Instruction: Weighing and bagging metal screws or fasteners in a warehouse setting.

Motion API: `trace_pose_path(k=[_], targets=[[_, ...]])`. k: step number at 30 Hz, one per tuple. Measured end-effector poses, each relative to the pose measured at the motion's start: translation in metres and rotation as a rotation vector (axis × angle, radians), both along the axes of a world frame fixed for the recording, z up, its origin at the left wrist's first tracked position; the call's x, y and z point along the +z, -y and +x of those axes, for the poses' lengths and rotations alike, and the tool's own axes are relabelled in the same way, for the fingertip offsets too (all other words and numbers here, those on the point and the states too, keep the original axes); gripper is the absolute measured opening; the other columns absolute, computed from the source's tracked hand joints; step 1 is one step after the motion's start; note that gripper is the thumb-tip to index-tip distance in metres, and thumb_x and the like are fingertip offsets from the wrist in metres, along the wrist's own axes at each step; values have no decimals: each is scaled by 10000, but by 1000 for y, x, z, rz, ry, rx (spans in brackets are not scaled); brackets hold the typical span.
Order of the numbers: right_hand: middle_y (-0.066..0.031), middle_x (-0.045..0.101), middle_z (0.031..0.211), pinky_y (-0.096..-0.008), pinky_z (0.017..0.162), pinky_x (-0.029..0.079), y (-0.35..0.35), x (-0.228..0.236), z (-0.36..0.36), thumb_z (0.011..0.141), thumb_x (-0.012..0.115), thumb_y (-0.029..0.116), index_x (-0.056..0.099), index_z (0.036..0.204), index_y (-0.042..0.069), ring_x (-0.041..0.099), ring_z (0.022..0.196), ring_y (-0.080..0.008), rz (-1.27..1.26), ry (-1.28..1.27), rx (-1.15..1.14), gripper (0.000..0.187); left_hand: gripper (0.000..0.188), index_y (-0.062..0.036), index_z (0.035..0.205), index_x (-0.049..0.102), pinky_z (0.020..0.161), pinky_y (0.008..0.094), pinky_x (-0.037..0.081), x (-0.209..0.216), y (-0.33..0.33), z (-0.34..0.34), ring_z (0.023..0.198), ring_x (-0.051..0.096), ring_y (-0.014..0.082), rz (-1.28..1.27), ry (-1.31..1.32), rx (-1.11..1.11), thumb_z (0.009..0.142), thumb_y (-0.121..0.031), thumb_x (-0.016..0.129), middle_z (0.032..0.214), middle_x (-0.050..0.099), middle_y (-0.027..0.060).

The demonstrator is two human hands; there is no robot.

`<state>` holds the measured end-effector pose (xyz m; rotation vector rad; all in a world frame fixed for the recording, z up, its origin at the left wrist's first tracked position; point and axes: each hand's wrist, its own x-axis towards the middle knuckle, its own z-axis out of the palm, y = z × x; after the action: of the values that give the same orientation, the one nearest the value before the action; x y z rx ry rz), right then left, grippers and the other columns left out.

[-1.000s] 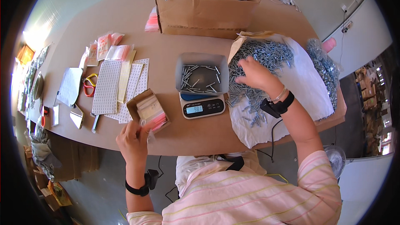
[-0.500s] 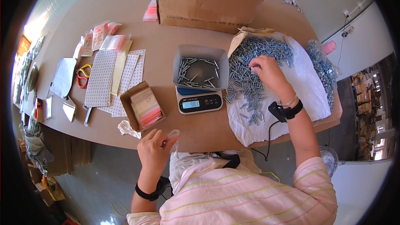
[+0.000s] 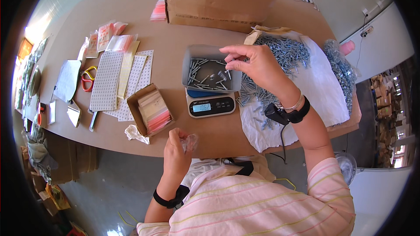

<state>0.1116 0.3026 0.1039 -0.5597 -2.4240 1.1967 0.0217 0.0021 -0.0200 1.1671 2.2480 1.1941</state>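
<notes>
My right hand [image 3: 251,61] hangs over the right side of a grey plastic tray [image 3: 205,51], its thumb and fingers parted. Inside the tray lie several silvery screws [image 3: 194,72], and a few blurred pieces show under the fingertips. The tray rests on a digital scale [image 3: 211,106] with a lit display. Near the table's front edge my left hand [image 3: 177,148] is closed on a small clear plastic bag [image 3: 190,142]. To the right, a heap of screws [image 3: 284,52] lies on a white sheet [image 3: 326,85], partly covered by my right hand and forearm.
A small open box [image 3: 131,100] of bags stands left of the scale. Farther left lie printed sheets [image 3: 107,78], scissors [image 3: 87,78] and filled packets [image 3: 104,37]. A large cardboard box [image 3: 210,11] stands at the back. A bag of hardware [image 3: 339,70] lies far right.
My right hand has moved left from the screw heap to above the tray, and more pieces lie in it. The scale's reading has changed. My left hand has shifted slightly right with the bag.
</notes>
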Motion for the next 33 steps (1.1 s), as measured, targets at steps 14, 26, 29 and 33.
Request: trace_pose_path(k=[14,26,29,33], targets=[[-158,718,1068,-386,861,543,-41,-6,33,785,787,77,728,1064,20,690,949,-327,561,168,-197,291,266,-75,884,673,866,434,406,9,-6,-5,925,493,346,-101,-236,-7,689,-84,854,982,599,99],[-90,667,954,-398,858,525,-21,-52,-58,722,779,124,699,852,53,610,1012,-301,676,711,498,168,338,-92,926,661,926,449,386,16,-7,0,1034,489,336,14,-236,34,672,-103,883,1047,600,78],[-116,692,879,-423,762,538,-20,-53,-64,718,739,100,682,808,38,663,927,-307,628,876,545,123,341,-87,933,657,930,454,389,12,1,-1,1035,488,342,0,-231,56,673,-94,878,1054,605,78],[-148,699,826,-434,699,529,-27,-60,-56,727,712,61,654,837,15,688,810,-330,521,619,534,133,357,-82,950,649,927,455,392,11,-2,2,1035,488,348,0,-194,63,673,-87,874,1052,607,78]])
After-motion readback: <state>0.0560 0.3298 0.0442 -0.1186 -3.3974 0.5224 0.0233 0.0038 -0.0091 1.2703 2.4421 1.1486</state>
